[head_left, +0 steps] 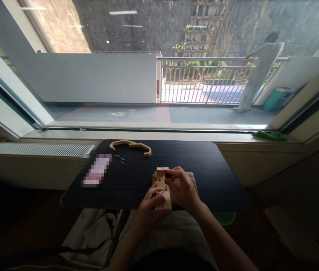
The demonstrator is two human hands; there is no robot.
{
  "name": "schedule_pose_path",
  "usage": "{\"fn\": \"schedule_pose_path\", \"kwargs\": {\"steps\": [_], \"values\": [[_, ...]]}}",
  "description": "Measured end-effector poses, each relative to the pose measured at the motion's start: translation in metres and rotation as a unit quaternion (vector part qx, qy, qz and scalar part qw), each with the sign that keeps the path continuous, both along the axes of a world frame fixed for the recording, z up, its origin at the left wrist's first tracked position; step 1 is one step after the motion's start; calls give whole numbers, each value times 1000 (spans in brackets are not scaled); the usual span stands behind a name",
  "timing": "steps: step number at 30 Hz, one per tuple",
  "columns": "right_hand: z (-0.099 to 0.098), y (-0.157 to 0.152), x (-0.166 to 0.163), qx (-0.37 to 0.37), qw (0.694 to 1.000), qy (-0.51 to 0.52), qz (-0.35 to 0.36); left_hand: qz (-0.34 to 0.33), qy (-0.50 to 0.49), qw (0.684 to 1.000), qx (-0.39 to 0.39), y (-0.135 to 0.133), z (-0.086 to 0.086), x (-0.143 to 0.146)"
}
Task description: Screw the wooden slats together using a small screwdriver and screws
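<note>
left hand (148,205) clasps the wooden blocks (163,188), right hand (183,188) pinching their top; beyond the grip, curved pieces (139,145) and small fasteners (119,159) lie unattached, so seemingly early

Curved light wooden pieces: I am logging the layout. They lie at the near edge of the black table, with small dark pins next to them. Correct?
Not the near edge. The head view shows the curved light wooden pieces at the far edge of the black table, by the window, beyond the left hand and right hand; the small dark pins do lie next to them.
</note>
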State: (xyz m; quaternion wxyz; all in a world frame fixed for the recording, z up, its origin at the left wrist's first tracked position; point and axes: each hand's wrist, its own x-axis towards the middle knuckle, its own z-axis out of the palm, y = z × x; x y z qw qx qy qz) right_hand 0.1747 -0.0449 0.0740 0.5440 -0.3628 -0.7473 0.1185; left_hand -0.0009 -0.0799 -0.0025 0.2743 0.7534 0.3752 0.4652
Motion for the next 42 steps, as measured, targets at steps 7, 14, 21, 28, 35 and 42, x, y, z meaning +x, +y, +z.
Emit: {"fn": "schedule_pose_path", "kwargs": {"steps": [7, 14, 21, 28, 35, 42], "values": [[-2, 0, 1, -15, 1000, -9, -16, -4, -11, 998, 61, 3, -5, -1], [-4, 0, 0, -10, 1000, -1, -15, -6, -1, 996, 93, 7, -1, -2], [-3, 1, 0, 1, 1000, -1, -12, -11, 1, 994, 105, 6, 4, 0], [2, -1, 0, 26, 999, -17, -39, -9, -9, 995, 96, 6, 5, 1], [9, -1, -2, 30, 999, -13, -18, -9, -10, 996, 86, 6, 5, 1], [1, 0, -6, 32, 999, 16, 2, -7, 6, 995, 104, 7, 7, 1]]}}
